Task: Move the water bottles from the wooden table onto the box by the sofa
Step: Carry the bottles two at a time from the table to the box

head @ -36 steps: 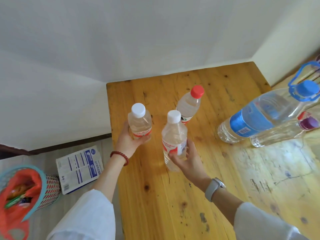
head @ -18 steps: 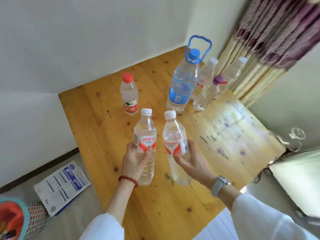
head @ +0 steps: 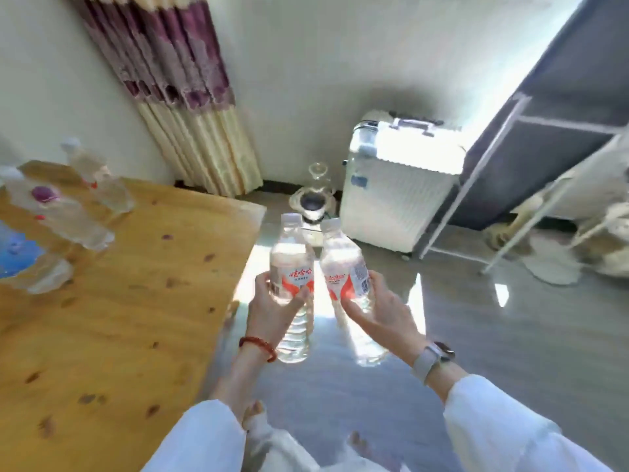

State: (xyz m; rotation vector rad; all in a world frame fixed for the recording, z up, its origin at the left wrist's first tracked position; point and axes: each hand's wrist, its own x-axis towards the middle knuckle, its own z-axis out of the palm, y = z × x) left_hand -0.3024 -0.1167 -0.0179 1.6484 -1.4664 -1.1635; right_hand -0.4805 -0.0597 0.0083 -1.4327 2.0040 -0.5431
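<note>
My left hand (head: 272, 310) grips a clear water bottle (head: 292, 264) with a white cap and a red-and-white label, held upright off the table's right edge. My right hand (head: 383, 311) grips a second matching bottle (head: 342, 267), tilted slightly, just right of the first. Both hang above the grey floor. The wooden table (head: 112, 318) lies to my left. Several more bottles stand blurred at its far left: one with a purple cap (head: 61, 216), a white-capped one (head: 98, 182) behind it, and a large one with a blue label (head: 20, 260). No box or sofa shows.
A white ribbed suitcase (head: 394, 195) stands ahead by the wall, with a glass vessel (head: 315, 195) on the floor to its left. A purple and cream curtain (head: 190, 107) hangs behind the table. A grey fabric wardrobe frame (head: 531, 165) is at right. Glossy grey floor (head: 493, 335) stretches ahead.
Both bottles have left the tabletop and now hang past the table's right edge. My view has swung right, bringing in the suitcase and wardrobe frame; the red-capped bottle is out of view.
</note>
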